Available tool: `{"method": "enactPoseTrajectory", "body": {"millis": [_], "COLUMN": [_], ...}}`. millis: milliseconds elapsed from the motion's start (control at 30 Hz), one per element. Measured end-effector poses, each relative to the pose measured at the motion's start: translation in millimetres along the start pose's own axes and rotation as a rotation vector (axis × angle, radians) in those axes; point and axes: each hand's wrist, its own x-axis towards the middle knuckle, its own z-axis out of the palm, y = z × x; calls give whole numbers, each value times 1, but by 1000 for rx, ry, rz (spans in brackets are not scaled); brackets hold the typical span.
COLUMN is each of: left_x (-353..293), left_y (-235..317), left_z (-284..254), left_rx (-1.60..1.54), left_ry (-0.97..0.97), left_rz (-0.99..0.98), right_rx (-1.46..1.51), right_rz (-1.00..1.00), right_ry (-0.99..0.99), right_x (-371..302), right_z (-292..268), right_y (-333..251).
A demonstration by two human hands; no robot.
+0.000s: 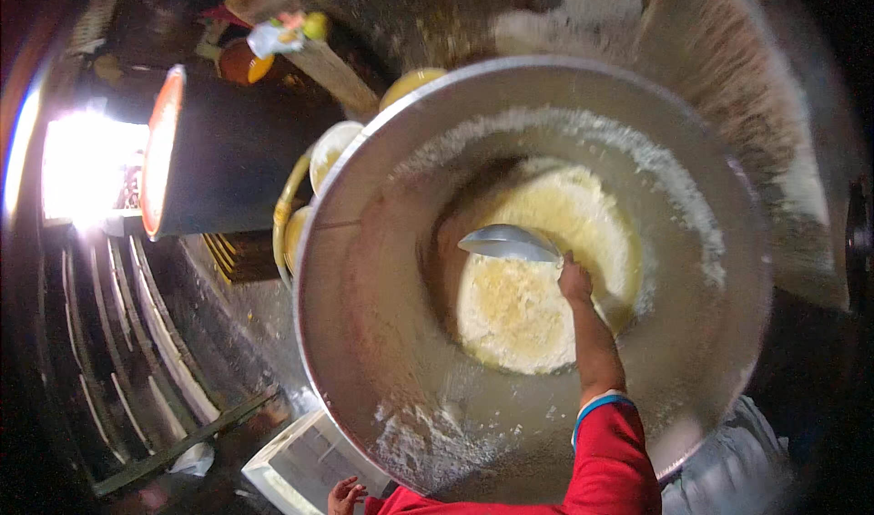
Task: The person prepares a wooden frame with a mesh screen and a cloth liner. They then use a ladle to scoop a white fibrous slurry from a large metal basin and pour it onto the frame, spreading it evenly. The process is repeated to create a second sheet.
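My right hand (574,278) is closed around the handle of a metal scoop (512,242), reaching deep into a large round metal vat (364,287). The scoop lies just over a pale yellow, crumbly mass (514,310) at the bottom. White powdery residue (446,438) clings to the vat's inner wall. At the lower edge, outside the vat's rim, my left hand (346,495) has its fingers loosely bent and apart, with nothing visible in it. It is nearest to a whitish box-like block (314,456).
Left of the vat are a dark drum with an orange rim (164,151), a white bowl (333,151) and a curved yellow handle (288,207). Slatted bars (137,333) run along the left, below a bright opening. A pale sack (728,469) touches the lower right.
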Motion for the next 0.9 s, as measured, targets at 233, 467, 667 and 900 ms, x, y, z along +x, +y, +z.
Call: {"method": "enactPoseTrajectory", "body": {"millis": [233,467,667,900], "left_x": [-8,1,9,32], "left_y": [61,54,-22,-143], "left_z": [40,40,9,-4], "left_rx": [24,42,-96,-216], "left_ry": [194,197,164,100], "left_rz": [-269,-290,-170,-10], "right_rx": [136,108,312,413], "right_rz": [-38,-62,23,11], "right_ry": [-451,-929,-1010,-873], "right_x": [30,-35,-114,-217], "right_z": [177,213,159,-27], "right_y": [121,153,158,74]}}
